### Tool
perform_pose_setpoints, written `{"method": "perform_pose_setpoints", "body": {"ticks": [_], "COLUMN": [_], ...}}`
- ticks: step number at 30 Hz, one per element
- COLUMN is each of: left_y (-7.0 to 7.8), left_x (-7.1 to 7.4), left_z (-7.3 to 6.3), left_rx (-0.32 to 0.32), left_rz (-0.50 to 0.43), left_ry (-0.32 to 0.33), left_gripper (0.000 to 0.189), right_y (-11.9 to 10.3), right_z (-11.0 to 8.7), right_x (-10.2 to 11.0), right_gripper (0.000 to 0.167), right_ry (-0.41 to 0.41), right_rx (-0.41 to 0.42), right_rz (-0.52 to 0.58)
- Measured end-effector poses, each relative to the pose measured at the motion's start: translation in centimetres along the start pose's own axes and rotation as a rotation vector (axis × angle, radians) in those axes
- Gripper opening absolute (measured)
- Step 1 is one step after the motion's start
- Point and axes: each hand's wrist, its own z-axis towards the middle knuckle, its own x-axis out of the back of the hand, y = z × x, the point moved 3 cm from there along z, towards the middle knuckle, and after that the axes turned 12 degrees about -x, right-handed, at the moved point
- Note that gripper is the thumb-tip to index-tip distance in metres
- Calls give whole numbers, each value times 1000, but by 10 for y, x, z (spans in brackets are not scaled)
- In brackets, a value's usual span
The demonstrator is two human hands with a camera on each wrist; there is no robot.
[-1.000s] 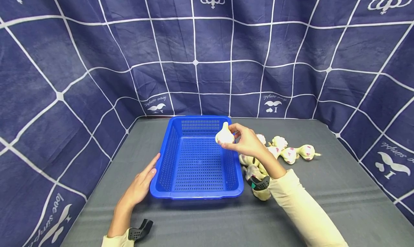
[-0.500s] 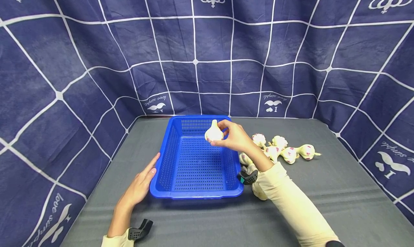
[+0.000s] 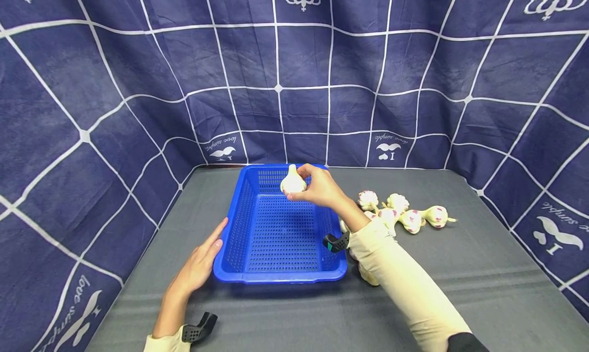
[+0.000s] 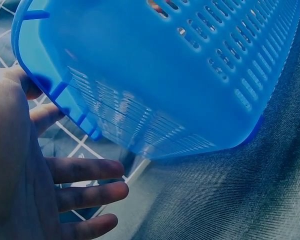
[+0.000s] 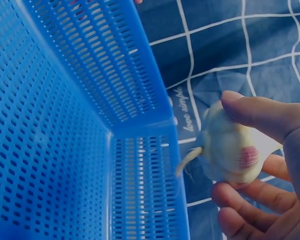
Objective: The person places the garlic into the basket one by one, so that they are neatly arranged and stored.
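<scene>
A garlic bulb point(image 3: 293, 182), pale with pink patches, is pinched between the thumb and fingers of my right hand point(image 3: 319, 187). It hangs over the far part of a blue perforated plastic basket point(image 3: 280, 278), stem pointing up in the head view. The right wrist view shows dry roots on the bulb point(image 5: 230, 145) beside the basket wall point(image 5: 142, 180). My left hand point(image 3: 200, 262) touches the basket's left rim. In the left wrist view its thumb and index finger lie at the rim, and the other fingers point(image 4: 90, 197) stretch out straight below it.
Several more garlic bulbs point(image 3: 411, 221) lie in a group right of the basket, some hidden behind my right forearm point(image 3: 395, 270). A grey cloth point(image 3: 276, 321) covers the table. A dark blue curtain point(image 3: 303, 111) with white lines hangs behind and at both sides.
My right hand has carried the garlic bulb left and farther away, from the basket's right rim to over its far part. The left hand and the basket stay put.
</scene>
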Motion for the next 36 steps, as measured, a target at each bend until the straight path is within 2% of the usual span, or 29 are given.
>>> {"method": "perform_pose_setpoints", "body": {"ticks": [23, 30, 36], "left_y": [-1, -1, -1], "left_x": [0, 0, 0], "left_z": [-1, 0, 0], "left_rx": [4, -7, -39], "left_rz": [7, 9, 2], "left_ry": [-2, -1, 12], "left_gripper": [48, 48, 48], "right_y": [-2, -2, 0], "right_z": [37, 46, 50], "right_x": [-40, -56, -66], "right_gripper": [61, 56, 55], "right_ry": [14, -20, -83], "right_rx": [-117, -126, -186], "right_rz": [-40, -102, -168]}}
